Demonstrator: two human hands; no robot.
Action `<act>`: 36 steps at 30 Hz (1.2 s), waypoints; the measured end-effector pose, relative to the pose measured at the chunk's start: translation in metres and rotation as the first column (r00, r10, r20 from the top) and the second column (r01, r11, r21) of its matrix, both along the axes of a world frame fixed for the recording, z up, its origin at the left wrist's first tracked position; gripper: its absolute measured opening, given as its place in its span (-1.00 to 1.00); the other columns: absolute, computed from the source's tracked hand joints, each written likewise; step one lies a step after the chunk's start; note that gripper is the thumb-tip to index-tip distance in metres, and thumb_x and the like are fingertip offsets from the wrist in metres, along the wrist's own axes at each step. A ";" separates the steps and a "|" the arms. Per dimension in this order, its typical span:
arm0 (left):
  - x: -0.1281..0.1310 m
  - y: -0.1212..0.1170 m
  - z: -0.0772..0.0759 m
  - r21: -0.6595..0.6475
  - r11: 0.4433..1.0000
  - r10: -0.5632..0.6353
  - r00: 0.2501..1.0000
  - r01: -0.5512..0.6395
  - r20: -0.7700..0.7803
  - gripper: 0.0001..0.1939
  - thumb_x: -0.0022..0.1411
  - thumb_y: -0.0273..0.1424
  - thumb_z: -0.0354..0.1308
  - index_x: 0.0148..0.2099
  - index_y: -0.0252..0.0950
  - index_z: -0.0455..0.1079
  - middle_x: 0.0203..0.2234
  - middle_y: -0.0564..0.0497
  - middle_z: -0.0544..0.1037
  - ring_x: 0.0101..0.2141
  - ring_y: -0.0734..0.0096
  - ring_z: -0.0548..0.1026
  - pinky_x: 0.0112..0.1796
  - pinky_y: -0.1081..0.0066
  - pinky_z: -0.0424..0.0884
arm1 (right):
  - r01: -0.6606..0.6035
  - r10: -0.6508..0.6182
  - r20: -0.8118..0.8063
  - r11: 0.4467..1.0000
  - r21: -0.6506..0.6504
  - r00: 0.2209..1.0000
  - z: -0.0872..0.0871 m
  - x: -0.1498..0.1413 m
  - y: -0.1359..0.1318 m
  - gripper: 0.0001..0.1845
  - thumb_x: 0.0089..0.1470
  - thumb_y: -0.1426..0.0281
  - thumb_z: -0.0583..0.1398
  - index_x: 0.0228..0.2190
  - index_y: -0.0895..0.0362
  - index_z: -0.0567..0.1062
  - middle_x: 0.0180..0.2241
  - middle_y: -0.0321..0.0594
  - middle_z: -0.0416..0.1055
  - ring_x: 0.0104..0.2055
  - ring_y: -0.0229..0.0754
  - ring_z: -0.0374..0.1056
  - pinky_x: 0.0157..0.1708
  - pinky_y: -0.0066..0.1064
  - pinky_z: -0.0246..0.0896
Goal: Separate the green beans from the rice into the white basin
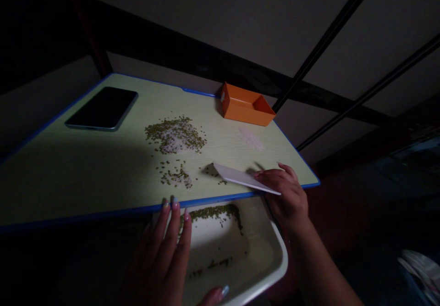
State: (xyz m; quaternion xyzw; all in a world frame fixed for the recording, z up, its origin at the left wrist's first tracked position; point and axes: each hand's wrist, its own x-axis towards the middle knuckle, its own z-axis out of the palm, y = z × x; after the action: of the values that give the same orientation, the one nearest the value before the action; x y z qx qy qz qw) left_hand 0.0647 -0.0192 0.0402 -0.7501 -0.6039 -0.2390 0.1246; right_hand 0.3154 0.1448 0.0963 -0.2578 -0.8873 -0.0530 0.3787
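My right hand (287,193) grips a thin white flat card (245,177), tilted above the table's front edge with a few green beans beside and below its far end. My left hand (167,251) has its fingers stretched out and apart, fingertips close to the blue table edge, partly covering a white basin (280,262). Green beans (211,212) line the basin's far side, and some lie on its bottom. On the table, a pile of green beans mixed with white rice-like grains (177,136) lies behind a smaller mixed patch (177,176).
An orange open box (245,106) stands at the table's back right, with a patch of white grains (250,138) in front. A dark-screened tablet (103,108) lies at the left. The pale table (85,173) has a blue rim; a panelled wall (223,17) rises behind.
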 end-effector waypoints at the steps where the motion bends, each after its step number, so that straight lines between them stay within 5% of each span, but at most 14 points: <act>1: 0.000 0.000 0.000 0.001 1.000 0.001 1.000 -0.001 0.000 0.01 0.06 0.06 0.13 0.36 -0.48 -0.03 0.36 -0.37 0.09 0.36 -0.15 -0.01 0.11 -0.02 0.27 | 0.002 -0.002 -0.001 1.000 -0.002 1.000 0.000 -0.001 0.000 -0.63 0.08 0.61 0.14 -0.13 -0.03 0.48 -0.19 -0.26 0.62 -0.14 -0.10 0.53 0.13 -0.03 0.13; 36: -0.001 0.001 0.000 -0.003 1.000 0.006 1.000 -0.006 0.007 0.06 0.04 0.12 0.14 0.37 -0.46 -0.05 0.36 -0.36 0.09 0.37 -0.12 -0.02 0.13 -0.01 0.26 | -0.032 0.032 -0.010 0.999 -0.034 0.999 0.000 -0.002 0.000 -0.64 0.10 0.64 0.12 -0.14 0.02 0.48 -0.21 -0.21 0.62 -0.12 -0.12 0.51 0.14 0.00 0.12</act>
State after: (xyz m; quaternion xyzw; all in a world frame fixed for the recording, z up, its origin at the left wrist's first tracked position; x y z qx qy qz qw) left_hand 0.0641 -0.0185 0.0406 -0.7478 -0.6068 -0.2401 0.1220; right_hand 0.3135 0.1443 0.0959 -0.2503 -0.8903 -0.0306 0.3791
